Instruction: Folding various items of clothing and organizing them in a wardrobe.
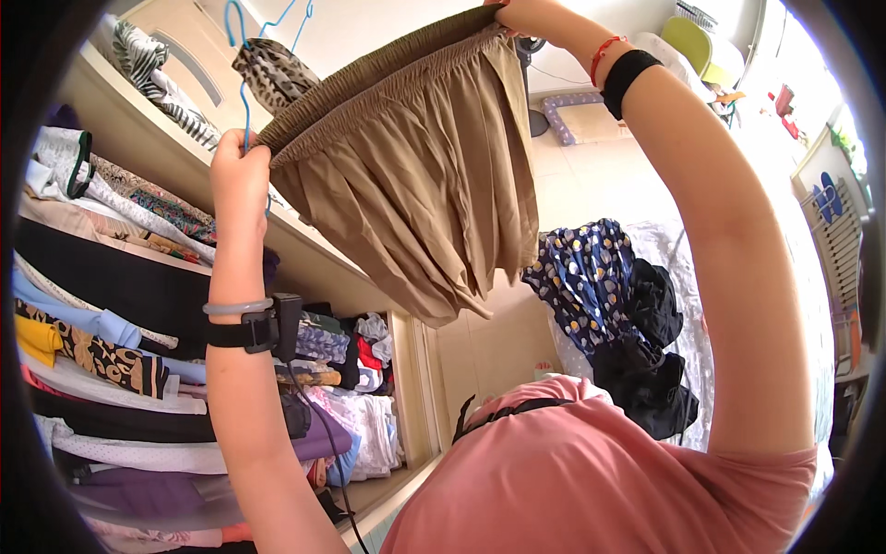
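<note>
Tan elastic-waist shorts hang spread out in front of me, held up by the two ends of the gathered waistband. My left hand is closed round the left end, and a blue wire hanger runs into the same fist. At the upper right, my right hand pinches the other end of the waistband; its fingers are partly cut off by the picture's edge. A leopard-print cloth shows behind the hanger, just beyond the left end of the waistband.
Shelves of folded clothes fill the left side, beside my left forearm. A cabinet edge runs down the middle. To the right, a navy patterned garment and black clothes lie on a pale bedcover. A green chair stands farther back.
</note>
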`<state>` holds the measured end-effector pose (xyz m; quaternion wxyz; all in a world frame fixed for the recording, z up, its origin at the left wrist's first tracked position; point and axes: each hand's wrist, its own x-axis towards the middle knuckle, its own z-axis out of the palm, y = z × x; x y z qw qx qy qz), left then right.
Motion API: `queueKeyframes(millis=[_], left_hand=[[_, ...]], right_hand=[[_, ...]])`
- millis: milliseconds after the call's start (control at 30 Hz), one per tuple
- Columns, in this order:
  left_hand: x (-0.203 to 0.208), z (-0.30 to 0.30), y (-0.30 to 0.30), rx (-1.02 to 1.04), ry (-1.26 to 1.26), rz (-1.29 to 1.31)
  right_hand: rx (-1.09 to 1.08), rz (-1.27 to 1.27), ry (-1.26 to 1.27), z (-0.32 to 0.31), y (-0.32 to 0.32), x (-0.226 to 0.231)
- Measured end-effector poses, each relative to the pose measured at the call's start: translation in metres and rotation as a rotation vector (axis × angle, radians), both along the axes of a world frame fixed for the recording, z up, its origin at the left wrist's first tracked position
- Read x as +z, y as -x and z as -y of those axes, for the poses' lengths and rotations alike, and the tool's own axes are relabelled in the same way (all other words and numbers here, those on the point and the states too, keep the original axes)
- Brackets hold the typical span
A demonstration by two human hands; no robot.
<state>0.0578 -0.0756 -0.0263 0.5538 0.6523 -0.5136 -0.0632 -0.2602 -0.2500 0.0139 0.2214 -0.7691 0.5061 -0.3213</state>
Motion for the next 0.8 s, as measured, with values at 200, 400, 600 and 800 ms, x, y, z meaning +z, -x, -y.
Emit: queueKeyframes(millis=[200, 400, 600, 800], left_hand=[[-0.001, -0.001, 0.003, 0.011, -0.027, -0.060], [-0.021, -0.005, 0.000, -0.014, -0.111, -0.232], [-0.058, -0.022, 0.039, -0.140, -0.150, -0.531], [-0.083, -0.020, 0.064, -0.200, -0.181, -0.635]], right_hand=[[0.152, -0.035, -0.082, 0.011, 0.006, -0.011], [0.183, 0.009, -0.157, 0.018, -0.004, -0.030], [0.609, -0.028, -0.289, -0.017, -0.024, -0.104], [0.688, 0.010, -0.444, -0.052, -0.039, -0.139]])
